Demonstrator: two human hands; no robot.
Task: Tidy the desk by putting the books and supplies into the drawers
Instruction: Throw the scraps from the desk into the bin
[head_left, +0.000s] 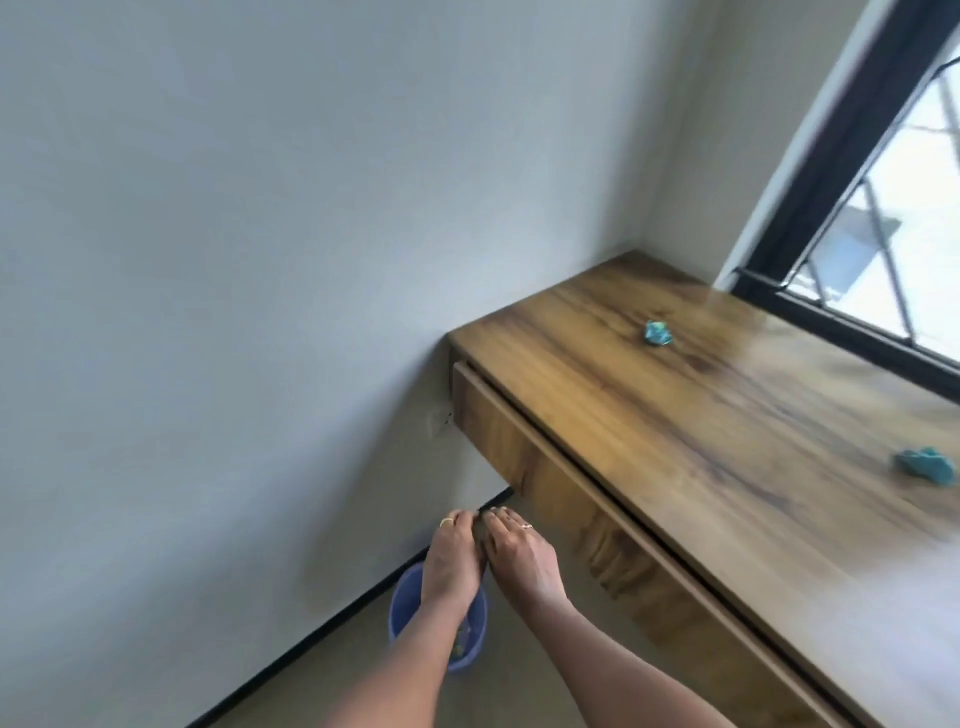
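Note:
A wooden desk (675, 415) runs along the window wall, with a long drawer front (524, 457) under its near edge that looks closed. Two crumpled teal paper balls lie on the desktop, one near the back corner (658, 333) and one at the right edge (927, 466). My left hand (452, 556) and right hand (519, 551) hang side by side, palms down, over a blue bin (405, 608) on the floor left of the desk. Their fingers are extended and relaxed, and nothing is visible in either hand.
The blue bin stands against the grey wall (234, 312) beside a dark skirting line (311, 634). A wall socket (440, 421) sits just left of the desk. A black-framed window (831, 171) rises behind the desk.

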